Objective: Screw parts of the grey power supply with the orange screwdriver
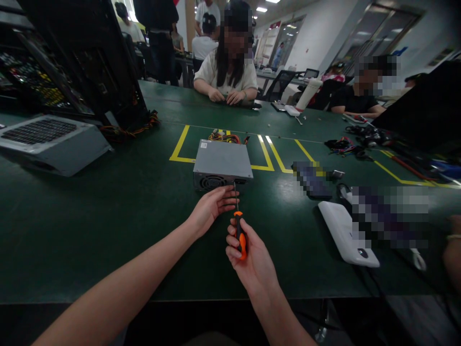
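Note:
A grey metal computer power supply (224, 158) lies on the green table, its fan grille and power socket facing me. My right hand (252, 250) is wrapped round the orange and black handle of a screwdriver (240, 235). The thin shaft points away from me, and its tip reaches the front face of the power supply near the socket. Just left of the shaft is my left hand (212, 206), its fingers stretched out and apart close to the tip and the lower front edge. Whether those fingertips touch the shaft or a small screw, I cannot make out. A cable bundle (225, 138) shows behind the power supply.
Another power supply (54, 144) sits at the left by a black computer case (82, 62). To the right are a white power bank-like device (347, 233), blurred phone-like objects and cables (345, 146). Yellow tape (268, 154) marks the table. One person (225, 72) sits opposite.

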`<state>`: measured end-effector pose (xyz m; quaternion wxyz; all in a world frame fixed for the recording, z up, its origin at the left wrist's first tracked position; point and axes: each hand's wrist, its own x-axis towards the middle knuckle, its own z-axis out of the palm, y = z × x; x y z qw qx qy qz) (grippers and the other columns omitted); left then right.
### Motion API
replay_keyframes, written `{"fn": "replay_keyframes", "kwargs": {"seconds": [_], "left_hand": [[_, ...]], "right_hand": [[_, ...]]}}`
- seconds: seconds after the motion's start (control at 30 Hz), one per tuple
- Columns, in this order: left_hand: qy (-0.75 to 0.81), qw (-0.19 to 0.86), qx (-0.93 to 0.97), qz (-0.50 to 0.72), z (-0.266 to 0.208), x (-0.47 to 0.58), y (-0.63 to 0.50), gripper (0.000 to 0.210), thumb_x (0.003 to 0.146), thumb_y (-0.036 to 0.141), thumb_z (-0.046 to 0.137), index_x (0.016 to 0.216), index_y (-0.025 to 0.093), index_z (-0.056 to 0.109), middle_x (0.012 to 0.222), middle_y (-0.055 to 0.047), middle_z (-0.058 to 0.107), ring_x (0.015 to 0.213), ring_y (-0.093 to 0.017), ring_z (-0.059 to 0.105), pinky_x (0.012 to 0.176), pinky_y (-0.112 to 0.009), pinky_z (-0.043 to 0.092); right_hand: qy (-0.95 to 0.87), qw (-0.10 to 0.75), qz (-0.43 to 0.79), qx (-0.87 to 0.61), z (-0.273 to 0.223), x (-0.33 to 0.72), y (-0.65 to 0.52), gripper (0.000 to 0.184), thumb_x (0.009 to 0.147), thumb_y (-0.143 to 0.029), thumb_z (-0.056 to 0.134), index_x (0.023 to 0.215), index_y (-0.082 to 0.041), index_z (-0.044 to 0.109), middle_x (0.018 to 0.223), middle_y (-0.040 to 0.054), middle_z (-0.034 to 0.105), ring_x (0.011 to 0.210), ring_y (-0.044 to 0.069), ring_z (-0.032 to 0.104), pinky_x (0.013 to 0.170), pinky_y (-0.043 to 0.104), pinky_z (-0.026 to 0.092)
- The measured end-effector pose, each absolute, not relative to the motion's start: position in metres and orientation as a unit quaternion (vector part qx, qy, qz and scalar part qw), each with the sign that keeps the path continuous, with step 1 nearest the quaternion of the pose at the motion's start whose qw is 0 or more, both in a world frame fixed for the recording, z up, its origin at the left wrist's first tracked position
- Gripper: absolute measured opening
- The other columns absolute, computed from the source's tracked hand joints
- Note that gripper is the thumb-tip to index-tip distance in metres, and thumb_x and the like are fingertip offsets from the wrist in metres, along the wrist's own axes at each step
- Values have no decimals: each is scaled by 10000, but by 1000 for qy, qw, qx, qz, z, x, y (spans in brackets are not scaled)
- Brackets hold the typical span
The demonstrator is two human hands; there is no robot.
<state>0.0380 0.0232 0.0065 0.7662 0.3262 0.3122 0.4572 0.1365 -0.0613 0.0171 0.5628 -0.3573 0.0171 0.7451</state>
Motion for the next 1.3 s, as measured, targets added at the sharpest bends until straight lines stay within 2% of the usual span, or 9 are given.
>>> {"fn": "replay_keyframes", "kwargs": {"seconds": [0.57, 0.73, 0.8, 0.93, 1.07, 1.2, 1.3], "left_hand": [[304, 767, 330, 459, 8, 37, 26, 295, 831, 242, 487, 1098, 129, 544, 1086, -133, 594, 879, -171, 602, 730, -253, 487], [334, 732, 379, 457, 6, 37, 25, 302, 835, 244, 470, 1108, 133, 532, 1092, -129, 582, 889, -175, 591, 744, -267, 473], [370, 671, 456, 453, 5, 35, 24, 292, 834, 255, 469, 1099, 150, 534, 1074, -109, 583, 868, -170, 587, 739, -270, 462], [413, 437, 647, 468, 10, 27, 19, 246, 824, 240, 486, 1054, 204, 566, 997, -58, 583, 879, -159, 547, 808, -263, 405], [408, 254, 733, 482, 22, 24, 21, 205, 829, 216, 470, 986, 227, 600, 952, -54, 566, 904, -183, 499, 853, -292, 363], [396, 26, 832, 387, 32, 33, 33, 184, 833, 196, 457, 953, 205, 596, 951, -63, 562, 930, -230, 459, 837, -376, 354], [368, -133, 874, 287, 39, 45, 44, 143, 826, 189, 473, 904, 180, 591, 954, -80, 540, 921, -246, 447, 780, -382, 362]], "right_hand": [[37, 561, 749, -351, 18, 134, -57, 109, 773, -221, 555, 794, -115, 572, 625, -15, 505, 423, 12, 387, 321, 95, 265], [36, 559, 752, -346, 20, 136, -57, 114, 807, -209, 512, 805, -110, 569, 617, -15, 504, 427, 12, 388, 324, 93, 268], [37, 560, 754, -342, 21, 137, -57, 129, 819, -209, 495, 813, -104, 570, 613, -14, 503, 425, 10, 384, 325, 91, 266], [35, 558, 759, -333, 21, 138, -56, 187, 840, -249, 469, 819, -96, 575, 599, -14, 497, 418, 10, 384, 325, 92, 261], [32, 548, 765, -338, 20, 139, -53, 196, 836, -256, 471, 834, -91, 577, 583, -12, 497, 403, 15, 388, 317, 98, 253], [29, 562, 747, -353, 18, 136, -53, 148, 805, -236, 506, 796, -103, 570, 582, -3, 516, 404, 24, 400, 321, 108, 266], [25, 579, 732, -358, 16, 133, -56, 55, 760, -180, 549, 746, -127, 544, 592, -2, 532, 427, 32, 422, 339, 111, 283]]}}
